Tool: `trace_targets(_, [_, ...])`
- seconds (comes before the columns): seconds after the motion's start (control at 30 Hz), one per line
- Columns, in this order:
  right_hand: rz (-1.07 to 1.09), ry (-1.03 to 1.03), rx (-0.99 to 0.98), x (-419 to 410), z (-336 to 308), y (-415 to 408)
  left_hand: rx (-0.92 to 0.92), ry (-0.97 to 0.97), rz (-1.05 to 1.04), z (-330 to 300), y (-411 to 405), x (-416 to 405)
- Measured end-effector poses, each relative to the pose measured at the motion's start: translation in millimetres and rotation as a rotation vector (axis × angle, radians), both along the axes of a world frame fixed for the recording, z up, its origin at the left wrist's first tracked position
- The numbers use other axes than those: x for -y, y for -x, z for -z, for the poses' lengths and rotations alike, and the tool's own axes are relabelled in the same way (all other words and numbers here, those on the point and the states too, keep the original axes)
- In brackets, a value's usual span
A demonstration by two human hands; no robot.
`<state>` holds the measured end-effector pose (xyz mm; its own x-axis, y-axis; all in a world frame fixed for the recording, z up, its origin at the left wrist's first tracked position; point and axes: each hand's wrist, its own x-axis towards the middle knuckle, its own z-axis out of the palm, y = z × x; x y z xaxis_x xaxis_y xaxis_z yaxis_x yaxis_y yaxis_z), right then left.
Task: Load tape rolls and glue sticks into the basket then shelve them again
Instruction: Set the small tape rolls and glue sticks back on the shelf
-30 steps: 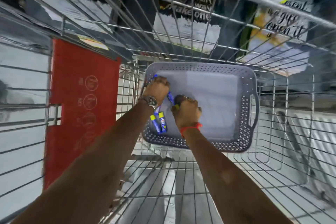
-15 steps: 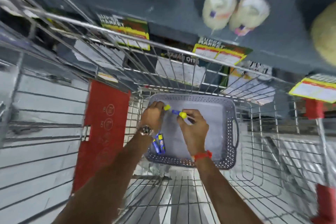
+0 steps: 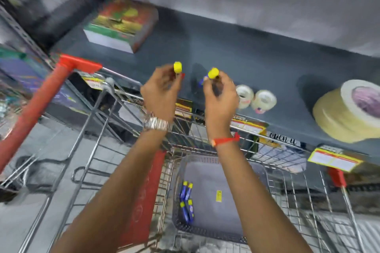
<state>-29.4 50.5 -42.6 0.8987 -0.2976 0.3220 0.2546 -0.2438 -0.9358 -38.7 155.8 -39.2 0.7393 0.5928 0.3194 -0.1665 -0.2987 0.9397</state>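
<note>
Left hand (image 3: 162, 90) and right hand (image 3: 220, 92), raised side by side over the near edge of the shelf (image 3: 236, 53). Each hand was clamped on one glue stick, fingers wrapped around the barrel so that only the yellow cap stood clear: the left glue stick (image 3: 177, 67) upright, the right glue stick (image 3: 212, 73) tilted, with a little blue barrel showing below the cap. Holding them cap-up probably allowed each to be stood on its base on the bare shelf just beyond the fingers. To the right of the right hand, two clear tape rolls (image 3: 255, 98) rested on the shelf, touching each other; farther right lay a stack of wide tan tape rolls (image 3: 347, 113), and far left a boxed item (image 3: 121, 24). Below the arms, inside the wire cart (image 3: 98, 121), the grey basket (image 3: 205, 230) held the remaining glue sticks (image 3: 186, 201), grouped along its left wall. By this evidence the shelving stage was under way, with the sticks in the basket yet to be returned. Motion blur obscured finer finger detail.
</note>
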Motion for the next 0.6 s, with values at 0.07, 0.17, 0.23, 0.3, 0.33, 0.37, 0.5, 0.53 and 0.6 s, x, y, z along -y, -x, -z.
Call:
trace_targets(0.07, [0.009, 0.120, -0.027, -10.6, -3.5, -29.4, -0.068, -0.046, -0.003, -9.1, -35.0, -13.3])
trace_targets(0.17, [0.005, 0.288, -0.084, -23.9, -1.9, -62.0, -0.202, -0.149, -0.001, -4.4, -71.2, -30.0])
trace_targets(0.23, [-0.013, 0.366, -0.108, -29.6, 1.1, -74.7, -0.286, -0.189, 0.016, 1.8, -84.9, -33.8])
trace_targets(0.3, [-0.038, 0.420, -0.125, -33.7, 4.8, -84.1, -0.327, -0.160, 0.037, 9.2, -93.6, -35.0])
trace_targets(0.33, [-0.046, 0.447, -0.139, -35.5, 5.2, -87.5, -0.343, -0.148, 0.044, 11.1, -96.3, -34.6])
trace_targets(0.37, [-0.046, 0.476, -0.152, -37.3, 6.3, -90.6, -0.352, -0.138, 0.050, 13.5, -98.4, -34.7])
trace_targets(0.5, [-0.032, 0.553, -0.186, -41.8, 8.0, -101.3, -0.339, -0.062, 0.097, 19.9, -107.8, -38.8])
trace_targets(0.53, [-0.028, 0.561, -0.190, -41.7, 6.8, -103.7, -0.342, -0.081, 0.094, 18.9, -109.0, -38.7])
trace_targets(0.6, [-0.024, 0.573, -0.202, -42.3, 5.0, -106.4, -0.347, -0.098, 0.096, 17.5, -109.7, -37.6])
